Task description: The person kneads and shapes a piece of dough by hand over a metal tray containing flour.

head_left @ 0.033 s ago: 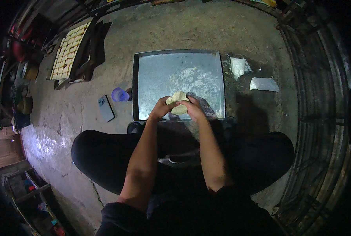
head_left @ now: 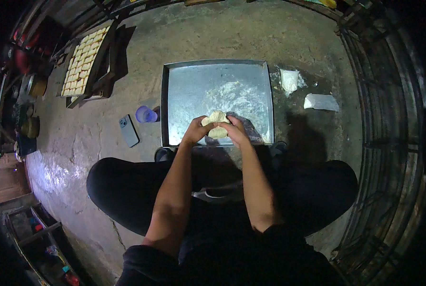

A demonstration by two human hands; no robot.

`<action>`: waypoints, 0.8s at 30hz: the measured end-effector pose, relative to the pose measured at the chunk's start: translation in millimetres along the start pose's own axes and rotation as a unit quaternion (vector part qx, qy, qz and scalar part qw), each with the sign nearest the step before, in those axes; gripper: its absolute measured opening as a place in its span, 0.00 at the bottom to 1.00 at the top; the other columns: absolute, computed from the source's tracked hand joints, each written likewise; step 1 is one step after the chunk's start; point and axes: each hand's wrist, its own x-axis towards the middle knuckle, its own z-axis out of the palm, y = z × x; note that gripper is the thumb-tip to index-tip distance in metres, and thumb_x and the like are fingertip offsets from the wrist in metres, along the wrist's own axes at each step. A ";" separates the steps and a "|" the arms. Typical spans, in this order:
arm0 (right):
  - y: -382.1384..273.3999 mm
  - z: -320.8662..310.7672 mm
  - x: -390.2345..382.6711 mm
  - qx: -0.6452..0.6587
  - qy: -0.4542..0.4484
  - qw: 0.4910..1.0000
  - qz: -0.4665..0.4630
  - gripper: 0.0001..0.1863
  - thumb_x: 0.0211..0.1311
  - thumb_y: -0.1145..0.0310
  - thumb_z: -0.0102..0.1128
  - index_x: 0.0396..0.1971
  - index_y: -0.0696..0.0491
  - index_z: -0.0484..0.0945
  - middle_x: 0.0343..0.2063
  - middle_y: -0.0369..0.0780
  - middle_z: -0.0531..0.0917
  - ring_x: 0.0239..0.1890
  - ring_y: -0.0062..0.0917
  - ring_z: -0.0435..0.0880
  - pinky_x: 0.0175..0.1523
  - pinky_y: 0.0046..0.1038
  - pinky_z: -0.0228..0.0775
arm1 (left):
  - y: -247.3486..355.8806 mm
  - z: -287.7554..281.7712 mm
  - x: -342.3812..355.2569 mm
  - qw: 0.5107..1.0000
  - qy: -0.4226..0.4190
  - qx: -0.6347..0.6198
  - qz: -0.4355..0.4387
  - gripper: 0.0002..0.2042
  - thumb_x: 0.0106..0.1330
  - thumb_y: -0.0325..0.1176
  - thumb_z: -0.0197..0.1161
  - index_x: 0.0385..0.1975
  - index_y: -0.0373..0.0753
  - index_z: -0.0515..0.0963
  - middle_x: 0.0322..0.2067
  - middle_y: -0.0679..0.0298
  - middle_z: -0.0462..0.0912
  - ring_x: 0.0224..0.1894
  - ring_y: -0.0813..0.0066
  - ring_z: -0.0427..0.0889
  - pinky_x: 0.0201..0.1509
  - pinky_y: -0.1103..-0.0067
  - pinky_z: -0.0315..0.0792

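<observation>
A lump of pale dough [head_left: 218,117] is held between my two hands, over the near edge of a large metal tray [head_left: 184,86]. My left hand [head_left: 195,130] grips its left side, and my right hand [head_left: 236,130] grips its right side. Both thumbs press on the dough and meet near its middle, with one part bulging above them and another hanging below. The other fingers are mostly hidden behind it. White flour [head_left: 234,95] is scattered over the tray's middle and right side.
Left of the tray are a purple cup [head_left: 146,114] and a phone [head_left: 128,131] on the concrete floor. Rows of pale pieces fill a tray [head_left: 85,62] at the far left. To the right lie two bags of white powder [head_left: 289,81]. Dark racks [head_left: 389,143] line the right side.
</observation>
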 end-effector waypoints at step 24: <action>-3.6 -21.7 70.8 -0.285 0.004 0.957 -0.049 0.21 0.54 0.66 0.69 0.48 0.58 0.80 0.40 0.43 0.85 0.41 0.32 0.85 0.45 0.32 0.77 | -11.8 -10.3 52.4 0.998 -0.028 0.056 0.020 0.23 0.64 0.50 0.66 0.44 0.34 0.79 0.28 0.65 0.83 0.28 0.77 0.79 0.33 0.81 0.72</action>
